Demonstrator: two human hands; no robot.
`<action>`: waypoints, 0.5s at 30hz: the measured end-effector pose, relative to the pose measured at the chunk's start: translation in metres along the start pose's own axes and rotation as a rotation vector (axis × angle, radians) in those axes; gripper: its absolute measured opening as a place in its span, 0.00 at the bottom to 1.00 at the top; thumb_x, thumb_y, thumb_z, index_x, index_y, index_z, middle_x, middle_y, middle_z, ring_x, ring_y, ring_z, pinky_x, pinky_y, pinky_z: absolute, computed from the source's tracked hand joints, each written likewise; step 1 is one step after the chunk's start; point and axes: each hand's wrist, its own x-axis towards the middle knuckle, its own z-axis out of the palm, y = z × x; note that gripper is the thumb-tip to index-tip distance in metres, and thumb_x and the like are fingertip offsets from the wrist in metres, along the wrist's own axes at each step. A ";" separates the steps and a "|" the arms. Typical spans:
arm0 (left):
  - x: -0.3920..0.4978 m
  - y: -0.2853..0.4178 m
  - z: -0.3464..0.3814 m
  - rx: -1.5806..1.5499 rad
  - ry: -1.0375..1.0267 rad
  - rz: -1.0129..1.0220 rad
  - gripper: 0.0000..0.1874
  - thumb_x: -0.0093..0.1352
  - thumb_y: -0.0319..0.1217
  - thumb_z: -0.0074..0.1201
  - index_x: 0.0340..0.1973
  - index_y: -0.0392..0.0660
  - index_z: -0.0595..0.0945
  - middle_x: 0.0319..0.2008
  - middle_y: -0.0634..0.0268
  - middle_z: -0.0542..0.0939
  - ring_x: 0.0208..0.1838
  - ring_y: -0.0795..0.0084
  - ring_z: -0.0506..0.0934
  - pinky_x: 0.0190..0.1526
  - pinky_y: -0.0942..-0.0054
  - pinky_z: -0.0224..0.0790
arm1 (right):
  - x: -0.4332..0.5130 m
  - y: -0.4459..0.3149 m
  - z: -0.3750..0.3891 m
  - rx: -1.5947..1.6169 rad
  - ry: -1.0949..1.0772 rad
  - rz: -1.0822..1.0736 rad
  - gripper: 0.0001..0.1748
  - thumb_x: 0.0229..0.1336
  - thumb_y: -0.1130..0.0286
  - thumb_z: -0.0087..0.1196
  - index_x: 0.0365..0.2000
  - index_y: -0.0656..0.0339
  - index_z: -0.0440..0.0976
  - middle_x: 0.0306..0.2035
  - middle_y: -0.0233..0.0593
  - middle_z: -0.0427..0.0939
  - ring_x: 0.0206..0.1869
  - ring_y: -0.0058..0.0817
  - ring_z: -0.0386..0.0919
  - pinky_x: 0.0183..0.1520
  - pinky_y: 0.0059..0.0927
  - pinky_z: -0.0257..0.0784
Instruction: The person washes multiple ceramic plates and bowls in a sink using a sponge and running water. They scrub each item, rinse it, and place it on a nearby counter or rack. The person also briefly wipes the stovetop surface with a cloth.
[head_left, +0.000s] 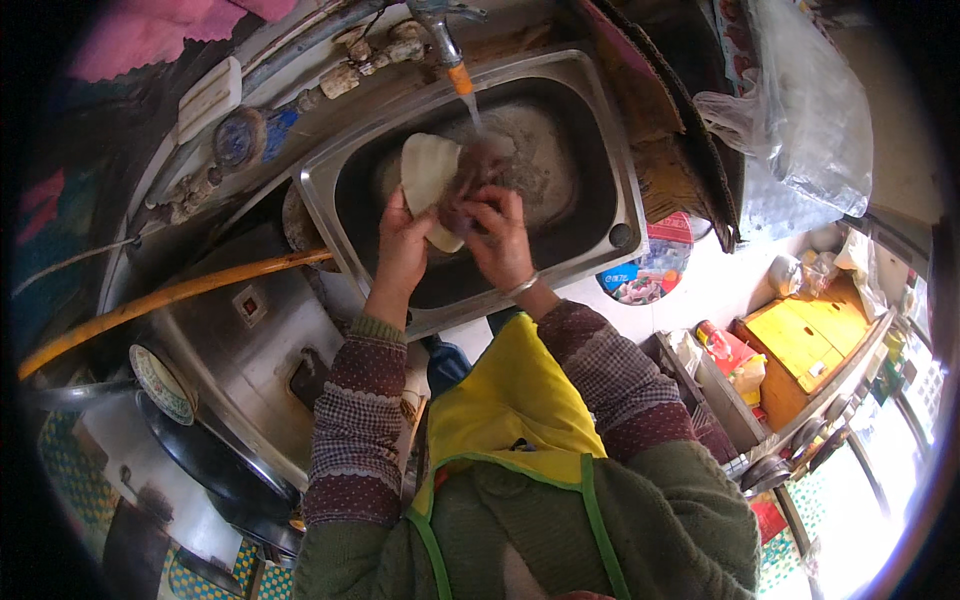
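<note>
My left hand (406, 232) grips a pale, flat, elongated piece (430, 169) along its lower left side, over a stainless steel sink (592, 180). A soft, reddish-brown piece (469, 180), blurred, is pinched in the fingers of my right hand (499, 232). It lies against the right side of the pale piece. What either piece is made of I cannot tell. Above them, water runs from a metal faucet (444, 45) with an orange tip, falling onto or just behind the reddish-brown piece. Shallow water covers the basin floor.
Torn cardboard (675, 127) and a clear plastic bag (810, 127) stand right of the sink. A yellow pole (195, 281) reaches the sink's left side. Lower left are a black wok (202, 457) and a patterned plate (160, 384). A yellow wooden box (814, 330) is at right.
</note>
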 end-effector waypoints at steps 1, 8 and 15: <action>0.000 0.000 0.002 0.020 -0.047 -0.014 0.28 0.68 0.18 0.53 0.64 0.40 0.69 0.59 0.61 0.75 0.61 0.69 0.74 0.64 0.69 0.65 | 0.007 -0.002 0.003 -0.036 0.042 -0.036 0.21 0.46 0.77 0.62 0.45 0.57 0.79 0.50 0.45 0.70 0.53 0.47 0.69 0.53 0.43 0.71; -0.017 0.019 0.007 0.531 -0.209 -0.115 0.26 0.69 0.18 0.52 0.64 0.40 0.73 0.57 0.61 0.80 0.58 0.71 0.77 0.61 0.73 0.67 | 0.120 0.060 0.004 -0.134 -0.308 0.452 0.30 0.67 0.45 0.42 0.53 0.59 0.77 0.55 0.54 0.75 0.59 0.52 0.71 0.59 0.47 0.69; -0.007 -0.006 0.022 1.443 -0.651 0.273 0.29 0.70 0.26 0.57 0.67 0.51 0.72 0.59 0.56 0.79 0.61 0.62 0.78 0.66 0.59 0.64 | 0.081 0.110 -0.052 0.869 -0.456 0.927 0.38 0.64 0.42 0.52 0.60 0.65 0.71 0.61 0.52 0.73 0.62 0.41 0.73 0.62 0.43 0.70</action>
